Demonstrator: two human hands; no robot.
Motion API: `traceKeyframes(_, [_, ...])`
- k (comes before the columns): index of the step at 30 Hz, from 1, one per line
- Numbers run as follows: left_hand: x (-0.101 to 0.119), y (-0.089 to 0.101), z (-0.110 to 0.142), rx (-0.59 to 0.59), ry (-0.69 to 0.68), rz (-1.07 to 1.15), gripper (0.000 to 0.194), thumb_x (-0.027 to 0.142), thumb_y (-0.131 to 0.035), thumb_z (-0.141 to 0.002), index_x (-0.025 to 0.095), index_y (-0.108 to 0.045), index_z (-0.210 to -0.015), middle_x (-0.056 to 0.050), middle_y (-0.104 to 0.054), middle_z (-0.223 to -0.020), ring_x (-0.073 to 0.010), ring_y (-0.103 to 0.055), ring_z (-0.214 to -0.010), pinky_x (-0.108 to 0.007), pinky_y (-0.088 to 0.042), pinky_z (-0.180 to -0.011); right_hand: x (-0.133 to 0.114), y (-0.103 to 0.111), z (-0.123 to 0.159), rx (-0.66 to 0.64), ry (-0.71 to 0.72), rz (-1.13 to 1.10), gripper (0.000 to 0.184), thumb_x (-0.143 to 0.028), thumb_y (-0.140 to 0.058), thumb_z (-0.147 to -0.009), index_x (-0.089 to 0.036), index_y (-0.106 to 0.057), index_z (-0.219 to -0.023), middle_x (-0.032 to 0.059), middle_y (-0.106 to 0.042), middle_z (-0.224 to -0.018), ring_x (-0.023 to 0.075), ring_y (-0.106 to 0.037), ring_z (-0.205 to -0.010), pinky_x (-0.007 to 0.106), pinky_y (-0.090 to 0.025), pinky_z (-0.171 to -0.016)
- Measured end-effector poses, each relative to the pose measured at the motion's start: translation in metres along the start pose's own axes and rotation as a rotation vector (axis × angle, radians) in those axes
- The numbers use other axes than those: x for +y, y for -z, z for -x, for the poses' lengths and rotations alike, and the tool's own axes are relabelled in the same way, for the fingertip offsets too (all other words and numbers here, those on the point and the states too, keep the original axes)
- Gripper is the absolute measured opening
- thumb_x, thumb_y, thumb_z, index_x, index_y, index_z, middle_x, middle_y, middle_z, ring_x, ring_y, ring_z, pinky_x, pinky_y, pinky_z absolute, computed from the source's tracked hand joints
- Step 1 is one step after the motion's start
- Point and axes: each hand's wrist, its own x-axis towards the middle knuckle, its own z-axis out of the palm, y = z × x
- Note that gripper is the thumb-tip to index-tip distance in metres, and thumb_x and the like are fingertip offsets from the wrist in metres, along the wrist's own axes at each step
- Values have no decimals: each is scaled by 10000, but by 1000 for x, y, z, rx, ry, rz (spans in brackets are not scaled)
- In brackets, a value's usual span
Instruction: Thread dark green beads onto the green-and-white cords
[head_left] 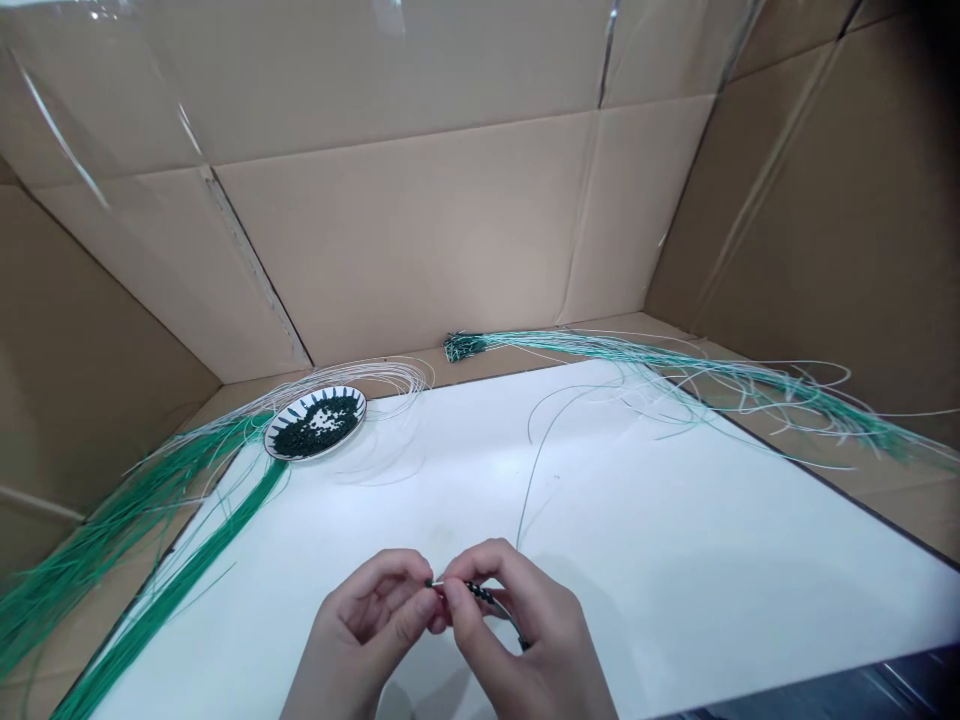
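My left hand (367, 630) and my right hand (517, 630) meet low in the middle of the view, fingertips close together. Between them they pinch a thin wire strung with dark beads (476, 592), and a small green tip (429, 582) sticks out at the left end. The beaded part curves down behind my right fingers, partly hidden. A fine green strand (536, 465) rises from near my right hand across the white sheet. Far ahead, a round striped plate (352, 397) holds a heap of dark green beads (315, 422).
A white sheet (675, 540) lies under my hands inside a large cardboard box (390, 230). Long bundles of green and white wire spread to the left (161, 570) and the right (637, 355), and pale loops (390, 375) curve behind the plate.
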Motion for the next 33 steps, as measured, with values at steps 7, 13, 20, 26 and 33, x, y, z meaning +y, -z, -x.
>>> traceKeyframes(7, [-1, 14, 3, -8, -7, 14, 361, 516, -963, -503, 237, -782, -645, 23, -659, -576, -148, -604, -612, -222, -493, -647, -6, -13, 4, 43, 0, 6, 124, -278, -671, -834, -218, -644, -729, 12, -704, -674, 177, -682, -639, 271, -573, -654])
traceKeyframes(13, [-3, 22, 3, -40, 78, 92, 368, 543, -952, -499, 244, -776, -622, 15, -642, -565, -166, -593, -599, -264, -499, -654, -7, -21, 6, 44, 3, 64, 123, -271, -654, -831, -231, -647, -715, -6, -675, -651, 165, -655, -611, 261, -562, -628])
traceKeyframes(20, [-8, 28, 3, -9, -3, 94, 358, 528, -951, -521, 230, -785, -631, 18, -650, -560, -157, -616, -572, -243, -520, -614, -9, -28, 6, 55, 6, 106, 110, -256, -641, -823, -234, -650, -715, -11, -684, -650, 159, -658, -605, 253, -562, -632])
traceKeyframes(26, [-11, 37, -1, -56, -164, 8, 221, 442, -919, -642, 252, -807, -654, 0, -709, -666, -177, -670, -619, -239, -570, -600, -8, -31, 7, 67, 20, 114, 120, -267, -651, -836, -237, -653, -720, -1, -698, -661, 169, -669, -616, 275, -587, -661])
traceKeyframes(33, [-8, 41, 0, -87, -196, -16, 110, 378, -889, -702, 287, -827, -691, -5, -715, -702, -173, -663, -645, -214, -576, -580, -6, -32, 9, 53, 51, 159, 117, -264, -654, -844, -236, -661, -731, 11, -720, -696, 183, -696, -651, 284, -599, -692])
